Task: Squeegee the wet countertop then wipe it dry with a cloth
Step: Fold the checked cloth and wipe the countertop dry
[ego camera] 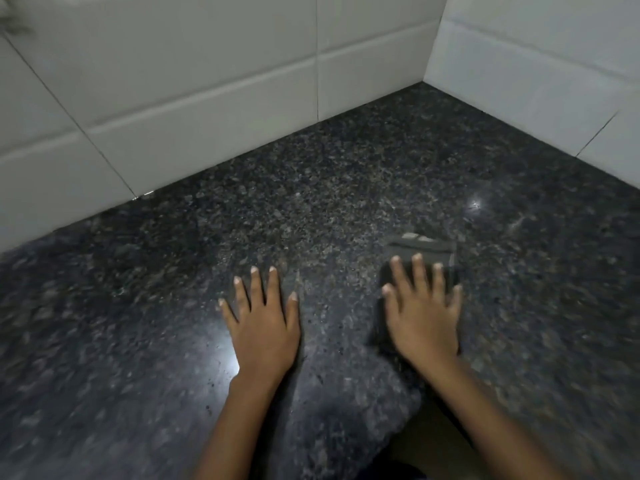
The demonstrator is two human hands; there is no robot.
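Observation:
A dark speckled granite countertop (311, 202) fills the view, glossy with light glare. My right hand (422, 313) lies flat, fingers spread, pressing on a dark grey folded cloth (426, 249) that shows beyond the fingertips. My left hand (263, 323) rests palm down on the bare stone to the left of the cloth, fingers apart, holding nothing. No squeegee is in view.
White tiled walls (207, 81) meet the counter at the back and on the right (536, 74), forming a corner at the far right. The counter's front edge curves near my arms at the bottom (391, 434).

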